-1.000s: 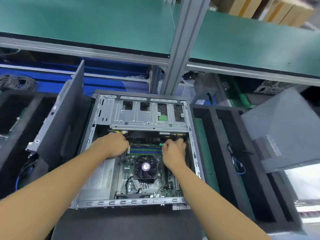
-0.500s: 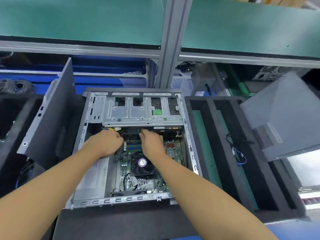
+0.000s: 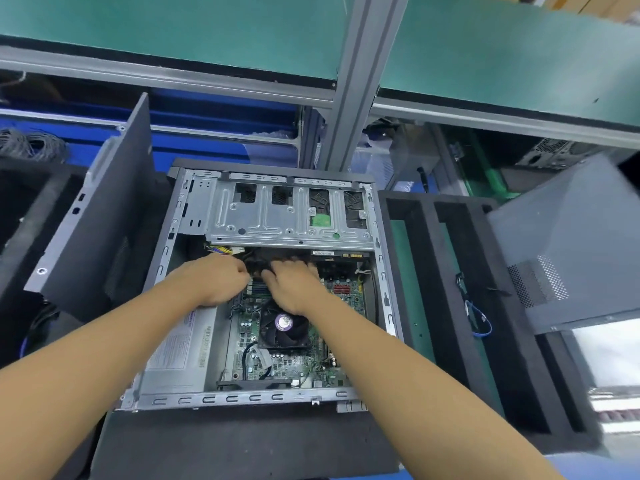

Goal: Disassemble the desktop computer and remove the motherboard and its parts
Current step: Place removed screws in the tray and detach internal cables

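One head-worn view only, wide-angle; it looks forward and steeply down, close over the open case [image 3: 277,289], which fills the middle; both forearms enter from the bottom edge; the shelf [image 3: 173,29] bends across the top.

Hidden and cut-off parts

The memory slots [image 3: 258,289] are largely covered by the left hand [image 3: 216,280] and right hand [image 3: 294,285]; whatever is gripped cannot be made out. The grey panel [image 3: 568,258] is cropped at the right edge.

Bright, even overhead light — soft shadows inside case [image 3: 379,271]; wide-angle bowing at edges; right margin blurred, overexposed.
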A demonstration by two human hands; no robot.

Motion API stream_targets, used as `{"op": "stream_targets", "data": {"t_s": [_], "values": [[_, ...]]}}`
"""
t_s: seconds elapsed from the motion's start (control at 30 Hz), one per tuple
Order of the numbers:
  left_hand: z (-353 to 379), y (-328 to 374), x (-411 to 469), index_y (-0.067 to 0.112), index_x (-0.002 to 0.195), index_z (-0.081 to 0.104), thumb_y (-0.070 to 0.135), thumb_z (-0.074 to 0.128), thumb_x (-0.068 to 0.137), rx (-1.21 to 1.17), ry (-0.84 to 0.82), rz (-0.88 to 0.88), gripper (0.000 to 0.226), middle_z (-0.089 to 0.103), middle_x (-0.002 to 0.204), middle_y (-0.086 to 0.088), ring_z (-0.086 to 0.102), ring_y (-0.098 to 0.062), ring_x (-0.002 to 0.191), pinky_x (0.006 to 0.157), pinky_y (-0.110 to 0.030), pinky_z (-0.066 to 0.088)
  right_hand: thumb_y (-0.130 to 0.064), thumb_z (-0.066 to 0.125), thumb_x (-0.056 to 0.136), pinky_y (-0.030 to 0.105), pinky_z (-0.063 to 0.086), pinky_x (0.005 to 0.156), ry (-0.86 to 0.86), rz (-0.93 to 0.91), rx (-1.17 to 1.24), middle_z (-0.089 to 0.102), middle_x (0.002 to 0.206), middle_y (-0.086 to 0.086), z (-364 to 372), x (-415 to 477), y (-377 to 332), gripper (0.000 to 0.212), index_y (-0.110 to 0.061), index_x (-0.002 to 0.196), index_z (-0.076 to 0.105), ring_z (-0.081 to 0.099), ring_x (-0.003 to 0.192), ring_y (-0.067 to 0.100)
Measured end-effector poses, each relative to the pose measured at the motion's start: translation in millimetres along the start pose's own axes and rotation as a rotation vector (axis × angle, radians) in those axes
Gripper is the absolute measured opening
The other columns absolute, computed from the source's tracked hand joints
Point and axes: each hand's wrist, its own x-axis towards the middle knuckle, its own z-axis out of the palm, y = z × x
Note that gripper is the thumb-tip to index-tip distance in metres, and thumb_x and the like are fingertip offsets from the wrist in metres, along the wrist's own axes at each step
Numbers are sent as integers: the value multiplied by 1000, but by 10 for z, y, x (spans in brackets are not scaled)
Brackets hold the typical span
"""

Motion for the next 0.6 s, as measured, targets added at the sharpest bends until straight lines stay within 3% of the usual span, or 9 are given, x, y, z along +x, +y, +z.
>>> {"op": "stream_targets", "data": {"t_s": [0.1, 0.2, 0.33, 0.4, 0.47, 0.53, 0.6], "values": [[-112, 213, -38, 29, 132, 57, 30, 40, 98, 112, -140, 195, 38, 63, 124, 0, 57, -19, 104, 91, -33, 46, -40, 36, 103, 47, 31, 104, 49, -22, 26, 53, 137, 9, -26, -237, 138, 42, -16, 132, 54, 43, 129, 31], [-126, 662, -4, 23, 124, 60, 22, 41, 98, 76, -129, 344, 33, 65, 112, 0, 60, -21, 99, 88, -37, 47, -25, 46, 101, 45, 38, 101, 69, 61, 141, 53, 128, 16, -90, -461, 278, 31, -7, 123, 56, 44, 121, 35], [88, 1175, 177, 3, 112, 57, 7, 41, 93, -17, -90, 324, 25, 63, 116, -17, 60, -31, 101, 83, -39, 48, -15, 43, 101, 39, 34, 106, 97, 268, 255, 46, 133, 20, -224, -735, 380, 33, 0, 129, 52, 41, 124, 35], [223, 1311, 288, 1, 120, 51, 9, 43, 93, 7, -101, 303, 29, 57, 128, -21, 56, -35, 113, 93, -43, 47, -7, 43, 97, 37, 41, 103, 38, 325, 271, 46, 133, 20, -199, -879, 396, 33, 1, 128, 50, 49, 120, 34], [317, 1407, 415, 5, 133, 44, 11, 44, 94, 45, -122, 283, 39, 51, 137, -19, 51, -36, 124, 102, -43, 41, -6, 45, 95, 37, 51, 91, -7, 381, 259, 56, 123, 18, -132, -1015, 381, 26, 0, 119, 56, 60, 100, 31], [366, 1508, 544, 7, 119, 50, 8, 42, 95, 41, -142, 259, 25, 58, 115, -11, 56, -32, 112, 91, -40, 41, -13, 47, 97, 37, 55, 76, -110, 404, 192, 65, 104, 15, -61, -1097, 343, 20, -3, 107, 60, 61, 82, 29], [399, 1617, 678, 4, 101, 56, 4, 40, 96, 29, -141, 209, 17, 52, 83, -3, 57, -25, 87, 70, -34, 43, -18, 46, 99, 36, 55, 73, -186, 387, 129, 65, 96, 13, -10, -1111, 324, 21, -4, 104, 61, 62, 79, 29]]}}
